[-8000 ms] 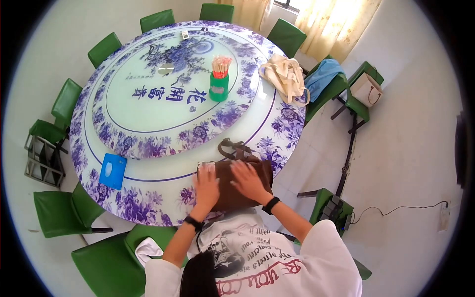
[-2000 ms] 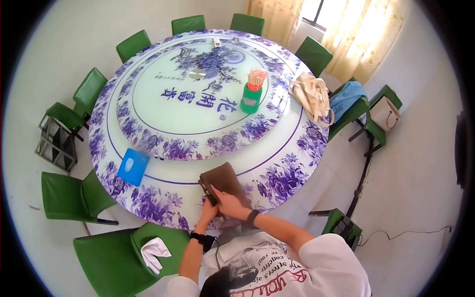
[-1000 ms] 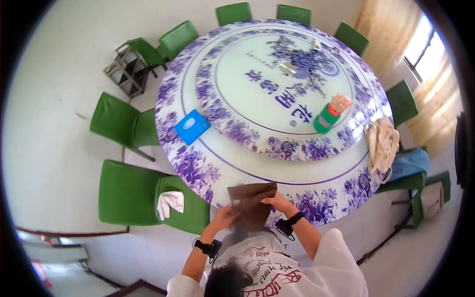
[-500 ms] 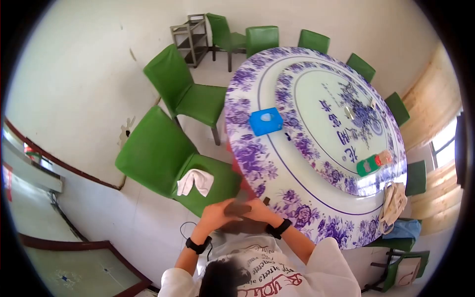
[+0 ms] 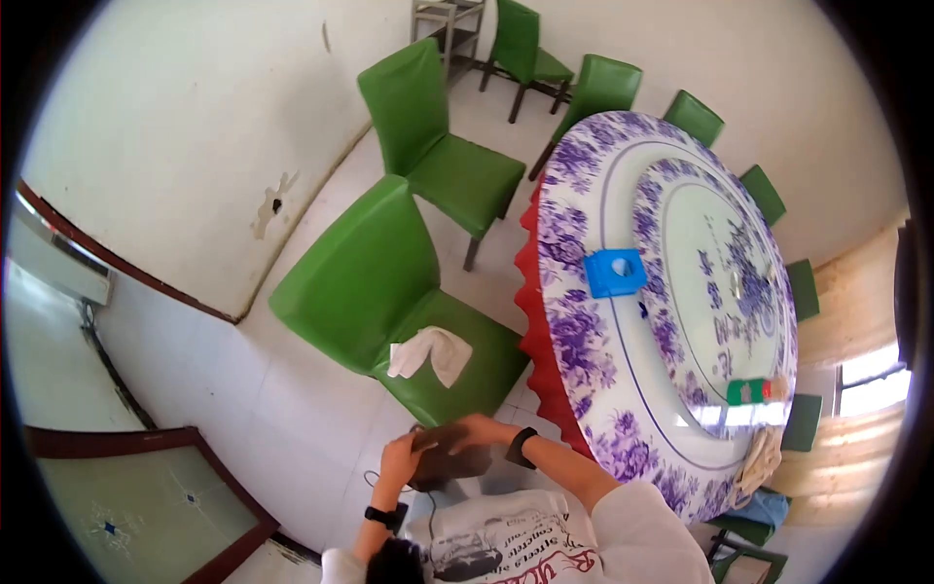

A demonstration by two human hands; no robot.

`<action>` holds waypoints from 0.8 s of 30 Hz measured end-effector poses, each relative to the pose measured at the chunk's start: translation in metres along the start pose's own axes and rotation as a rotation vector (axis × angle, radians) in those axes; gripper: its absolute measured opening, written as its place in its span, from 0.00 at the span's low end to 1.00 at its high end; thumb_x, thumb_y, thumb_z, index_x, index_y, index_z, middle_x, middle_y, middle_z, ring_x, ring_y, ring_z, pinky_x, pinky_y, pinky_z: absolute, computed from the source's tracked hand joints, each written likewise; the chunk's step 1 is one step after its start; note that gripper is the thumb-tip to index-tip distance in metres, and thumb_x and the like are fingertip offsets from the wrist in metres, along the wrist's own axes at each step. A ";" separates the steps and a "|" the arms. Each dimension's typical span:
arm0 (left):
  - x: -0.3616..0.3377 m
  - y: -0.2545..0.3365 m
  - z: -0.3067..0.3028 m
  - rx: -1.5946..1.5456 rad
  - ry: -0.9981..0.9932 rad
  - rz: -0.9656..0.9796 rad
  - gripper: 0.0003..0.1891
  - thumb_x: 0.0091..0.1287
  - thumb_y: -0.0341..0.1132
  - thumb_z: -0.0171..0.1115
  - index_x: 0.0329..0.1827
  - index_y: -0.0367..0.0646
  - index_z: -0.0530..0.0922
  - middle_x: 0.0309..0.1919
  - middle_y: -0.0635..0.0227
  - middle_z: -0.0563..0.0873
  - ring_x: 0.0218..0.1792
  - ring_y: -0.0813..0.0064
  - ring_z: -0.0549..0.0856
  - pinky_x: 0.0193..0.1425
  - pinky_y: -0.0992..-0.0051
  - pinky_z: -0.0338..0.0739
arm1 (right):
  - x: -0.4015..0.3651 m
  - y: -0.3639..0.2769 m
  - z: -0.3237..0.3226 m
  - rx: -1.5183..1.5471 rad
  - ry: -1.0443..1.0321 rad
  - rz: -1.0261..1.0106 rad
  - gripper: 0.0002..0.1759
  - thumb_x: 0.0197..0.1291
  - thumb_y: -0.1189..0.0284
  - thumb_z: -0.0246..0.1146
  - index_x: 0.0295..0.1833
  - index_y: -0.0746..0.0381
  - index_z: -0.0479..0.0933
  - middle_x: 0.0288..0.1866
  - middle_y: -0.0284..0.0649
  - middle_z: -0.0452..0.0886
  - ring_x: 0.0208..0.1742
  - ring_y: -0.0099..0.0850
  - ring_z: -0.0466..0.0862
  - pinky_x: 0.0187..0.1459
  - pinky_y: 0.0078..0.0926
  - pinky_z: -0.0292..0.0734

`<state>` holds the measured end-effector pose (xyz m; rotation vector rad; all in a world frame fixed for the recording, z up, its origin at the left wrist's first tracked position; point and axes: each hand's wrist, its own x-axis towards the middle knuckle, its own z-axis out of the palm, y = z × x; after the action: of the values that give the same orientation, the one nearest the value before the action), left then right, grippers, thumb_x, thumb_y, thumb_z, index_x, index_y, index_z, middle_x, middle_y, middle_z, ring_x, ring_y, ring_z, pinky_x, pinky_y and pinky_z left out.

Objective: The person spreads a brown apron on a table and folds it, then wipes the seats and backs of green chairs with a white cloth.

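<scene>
In front of my white shirt is a dark brown object [image 5: 449,459] with a flat face; its kind is not clear. My left hand [image 5: 397,461] is closed at its left edge, fingers curled onto it. My right hand [image 5: 477,434] lies over its upper right part, fingers bent against it. Both wrists wear black bands. Just beyond my hands, a crumpled white cloth [image 5: 440,354] rests on the seat of a green chair [image 5: 467,375]. A thin dark cable [image 5: 373,477] loops beside my left forearm.
To the right stands a round table [image 5: 608,428] with purple flowers and a turntable [image 5: 696,263]. On it are a blue tissue box [image 5: 601,276], a green bottle [image 5: 747,392] and a beige bag [image 5: 759,462]. More green chairs [image 5: 467,175] ring it; a metal rack [image 5: 452,29] stands behind.
My view has swung left, so the table and chair appear further right. My hands have moved apart, and the brown object's flat face now shows more between them.
</scene>
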<state>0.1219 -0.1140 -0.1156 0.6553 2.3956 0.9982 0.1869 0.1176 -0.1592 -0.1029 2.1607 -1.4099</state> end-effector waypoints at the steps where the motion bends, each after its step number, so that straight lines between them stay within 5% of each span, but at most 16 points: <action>1: 0.002 -0.011 0.006 -0.034 0.028 -0.098 0.12 0.59 0.38 0.67 0.41 0.41 0.82 0.32 0.53 0.85 0.34 0.50 0.84 0.38 0.64 0.78 | 0.018 0.013 -0.004 -0.083 0.017 -0.038 0.32 0.49 0.54 0.71 0.58 0.60 0.76 0.55 0.46 0.80 0.55 0.42 0.79 0.57 0.34 0.72; 4: -0.001 -0.057 0.041 -0.221 0.227 -0.334 0.14 0.61 0.36 0.65 0.46 0.36 0.80 0.37 0.52 0.86 0.39 0.52 0.85 0.43 0.65 0.79 | 0.070 0.078 -0.022 -0.111 0.164 0.205 0.35 0.52 0.48 0.67 0.60 0.60 0.74 0.59 0.48 0.77 0.60 0.47 0.75 0.63 0.39 0.67; 6: -0.002 -0.084 0.054 -0.080 0.256 -0.509 0.14 0.62 0.36 0.65 0.47 0.37 0.80 0.37 0.51 0.85 0.39 0.52 0.85 0.43 0.64 0.79 | 0.117 0.115 -0.036 -0.375 0.485 0.053 0.42 0.50 0.49 0.68 0.66 0.62 0.67 0.72 0.53 0.61 0.71 0.51 0.61 0.69 0.43 0.56; 7: 0.001 -0.086 0.050 0.035 0.198 -0.575 0.13 0.63 0.35 0.64 0.46 0.38 0.80 0.37 0.51 0.85 0.40 0.51 0.85 0.43 0.63 0.79 | 0.145 0.124 -0.042 -0.225 0.677 -0.040 0.45 0.47 0.50 0.70 0.69 0.55 0.64 0.76 0.54 0.50 0.73 0.55 0.54 0.69 0.48 0.52; 9: -0.006 -0.105 0.059 0.095 0.181 -0.645 0.14 0.63 0.37 0.64 0.49 0.41 0.80 0.37 0.51 0.85 0.39 0.50 0.84 0.43 0.61 0.78 | 0.196 0.127 -0.047 -0.527 0.661 0.136 0.48 0.44 0.47 0.71 0.71 0.47 0.62 0.76 0.54 0.46 0.73 0.58 0.51 0.67 0.59 0.50; 11: -0.007 -0.100 0.063 0.059 0.166 -0.700 0.15 0.63 0.38 0.64 0.50 0.43 0.80 0.37 0.53 0.85 0.39 0.50 0.85 0.43 0.60 0.78 | 0.257 0.147 -0.022 -0.497 0.736 0.112 0.46 0.40 0.45 0.71 0.69 0.43 0.66 0.75 0.53 0.50 0.73 0.59 0.50 0.64 0.69 0.47; 13: -0.018 -0.110 0.075 0.102 0.041 -0.901 0.15 0.64 0.40 0.62 0.51 0.44 0.80 0.38 0.53 0.86 0.41 0.52 0.85 0.46 0.62 0.78 | 0.291 0.136 -0.002 -0.465 0.496 0.112 0.42 0.39 0.43 0.70 0.64 0.45 0.72 0.73 0.51 0.54 0.73 0.60 0.50 0.64 0.73 0.45; 17: -0.036 -0.095 0.085 0.295 0.042 -0.564 0.15 0.65 0.40 0.61 0.51 0.44 0.80 0.38 0.54 0.86 0.42 0.53 0.85 0.48 0.63 0.78 | 0.288 0.165 0.056 -0.716 0.464 -0.109 0.22 0.45 0.55 0.67 0.49 0.45 0.80 0.67 0.38 0.64 0.71 0.44 0.58 0.68 0.67 0.46; 19: -0.026 -0.087 0.085 -0.202 0.070 -0.759 0.14 0.64 0.37 0.61 0.51 0.43 0.80 0.38 0.55 0.86 0.44 0.56 0.85 0.48 0.65 0.78 | 0.278 0.182 0.070 -0.825 0.410 -0.213 0.15 0.48 0.60 0.64 0.45 0.46 0.81 0.65 0.32 0.68 0.70 0.38 0.62 0.69 0.65 0.47; 20: -0.022 -0.081 0.082 0.088 -0.145 -0.898 0.13 0.63 0.33 0.61 0.50 0.41 0.80 0.38 0.57 0.87 0.44 0.57 0.86 0.48 0.66 0.78 | 0.256 0.191 0.074 -0.793 0.180 -0.182 0.14 0.51 0.62 0.62 0.46 0.46 0.81 0.65 0.30 0.69 0.68 0.38 0.64 0.69 0.63 0.49; 21: -0.011 -0.078 0.082 0.015 -0.075 -0.825 0.13 0.62 0.32 0.62 0.49 0.41 0.80 0.38 0.57 0.87 0.44 0.57 0.85 0.47 0.66 0.79 | 0.225 0.196 0.071 -0.757 -0.045 -0.153 0.13 0.54 0.63 0.59 0.46 0.45 0.81 0.64 0.27 0.69 0.67 0.38 0.65 0.69 0.60 0.51; 22: -0.004 -0.076 0.082 -0.059 -0.001 -0.750 0.13 0.62 0.31 0.62 0.49 0.41 0.81 0.37 0.57 0.87 0.44 0.57 0.85 0.46 0.65 0.79 | 0.192 0.195 0.069 -0.771 0.037 -0.132 0.15 0.57 0.60 0.57 0.49 0.44 0.80 0.67 0.29 0.68 0.66 0.37 0.66 0.65 0.59 0.57; 24: 0.009 -0.088 0.086 0.019 -0.063 -0.724 0.12 0.62 0.34 0.64 0.47 0.40 0.81 0.35 0.56 0.87 0.40 0.57 0.86 0.45 0.68 0.79 | 0.132 0.257 0.098 -1.119 0.240 -0.333 0.22 0.59 0.53 0.53 0.58 0.44 0.74 0.71 0.33 0.64 0.70 0.38 0.63 0.67 0.62 0.51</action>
<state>0.1430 -0.1187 -0.2374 -0.1857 2.2973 0.6217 0.1814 0.1050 -0.4639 -0.7504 2.9730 -0.1784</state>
